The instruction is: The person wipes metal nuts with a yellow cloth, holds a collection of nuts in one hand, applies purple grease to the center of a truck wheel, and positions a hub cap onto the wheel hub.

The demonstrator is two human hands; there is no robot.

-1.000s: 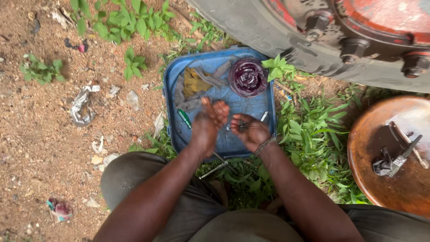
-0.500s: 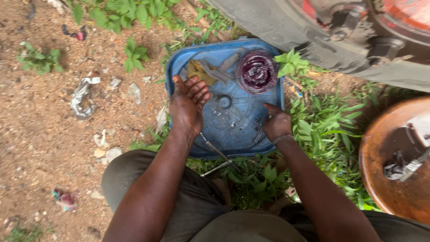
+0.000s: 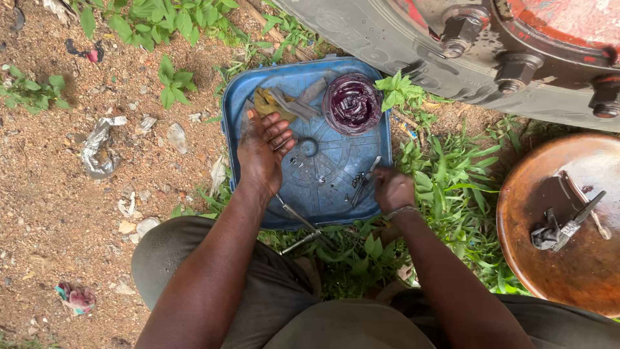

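**Hands over blue tray, right one on a metal tool**

I see the thin metal tool (image 3: 365,181) lying in the blue plastic tray (image 3: 303,71), near its right edge, slanting up and away from the right hand (image 3: 392,189). Right hand is curled into a loose fist at the tool's lower end; looks like it grips it, but the fingertips are hidden, so I can't confirm the pinch. Small dark metal bits (image 3: 356,178) sit just beside the tool.

Left hand (image 3: 261,152) is spread flat, palm up, over the tray's left half, holding nothing I can make out.

Tray contents: round tub of dark purple grease (image 3: 352,103) at top right, yellowish rag (image 3: 266,102) and grey strips (image 3: 294,100) at top left. A metal rod (image 3: 298,223) pokes out over the tray's near edge.

Tray sits on grass and weeds (image 3: 445,174); bare reddish dirt (image 3: 51,194) with litter to the left. Big tyre (image 3: 387,39) with wheel bolts above. Rusty round pan (image 3: 549,271) at right holds a dark tool (image 3: 568,226).
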